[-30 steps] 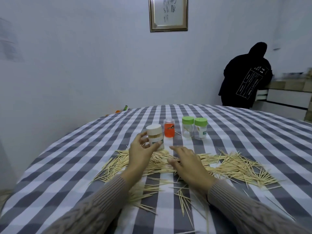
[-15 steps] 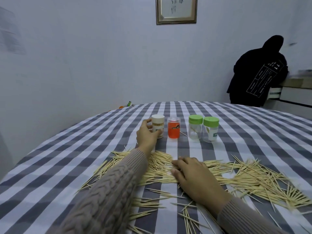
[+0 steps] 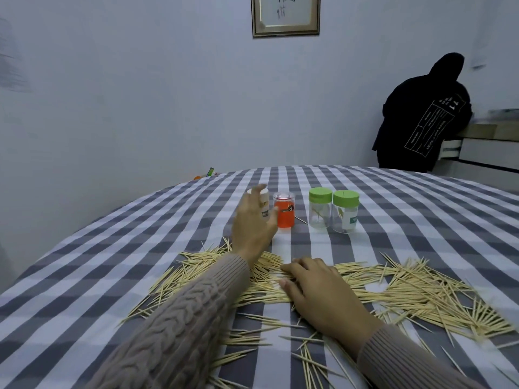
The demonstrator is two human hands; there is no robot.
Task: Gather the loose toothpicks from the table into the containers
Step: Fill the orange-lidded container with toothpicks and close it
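Note:
Loose toothpicks (image 3: 421,293) lie scattered in a wide band across the checked tablecloth (image 3: 112,248) in front of me. Behind them stand a white container (image 3: 265,210), an orange container (image 3: 285,211) and two clear jars with green lids (image 3: 319,210) (image 3: 345,213). My left hand (image 3: 252,226) is stretched out at the white container, which stands on the table. Its fingers are spread and loose around the container, hiding much of it. My right hand (image 3: 317,290) rests palm down on the toothpicks with nothing held.
A person in a black hooded top (image 3: 421,113) stands at the back right, bent over a drawer unit (image 3: 491,147). Small colourful items (image 3: 210,172) lie at the table's far edge by the wall. A single toothpick (image 3: 302,220) lies beside the orange container.
My left hand carried the white container away from me, set it beside the orange one and loosened its fingers. My right hand stayed on the toothpicks.

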